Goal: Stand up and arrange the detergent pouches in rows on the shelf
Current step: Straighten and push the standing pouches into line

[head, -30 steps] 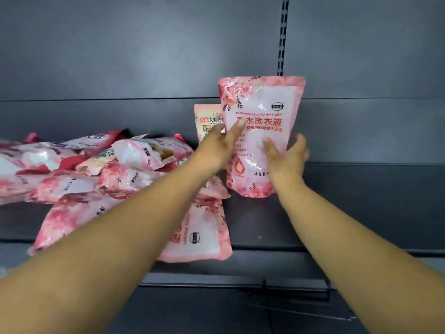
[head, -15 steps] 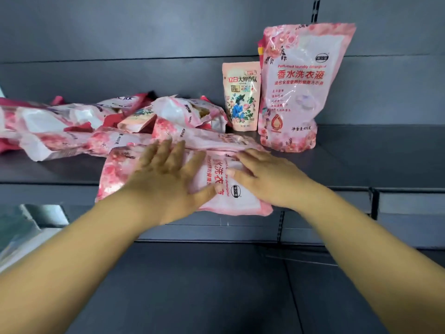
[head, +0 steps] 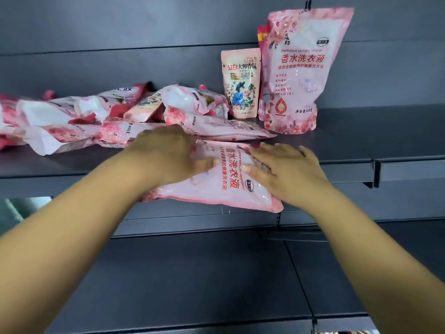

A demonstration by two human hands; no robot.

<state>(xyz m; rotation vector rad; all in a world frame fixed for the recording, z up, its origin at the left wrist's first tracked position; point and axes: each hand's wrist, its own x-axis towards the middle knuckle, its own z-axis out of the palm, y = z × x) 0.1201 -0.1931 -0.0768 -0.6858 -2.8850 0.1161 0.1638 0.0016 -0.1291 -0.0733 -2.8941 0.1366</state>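
Head view: both of your hands are on one flat pink pouch (head: 224, 179) at the frame's centre, lying on its side with its lower end hanging past the front lip of the shelf (head: 349, 162). Your left hand (head: 166, 157) curls over its left edge, the thumb tucked against the film; your right hand (head: 284, 172) curls round its right side, fingers bent onto the print. So both hands grip this pouch.

Doing it well, as I judge it: lift by both edges, not by the slack middle, since the liquid will slosh and fold the bag. Turn the base down, seat it flat, then let go only once it stands. Set it just beside the tall standing pouch (head: 301, 68) in the upper right, print facing you, without knocking it.

Count:
- standing, large pink: one, with a red edge of something behind it, unclear what.
- standing, small floral pouch (head: 240, 83): one, just left of the tall one.
- in hand: one.
- lying heap (head: 101, 116), centre left to left edge: at least five overlapping; exact number cannot be told.
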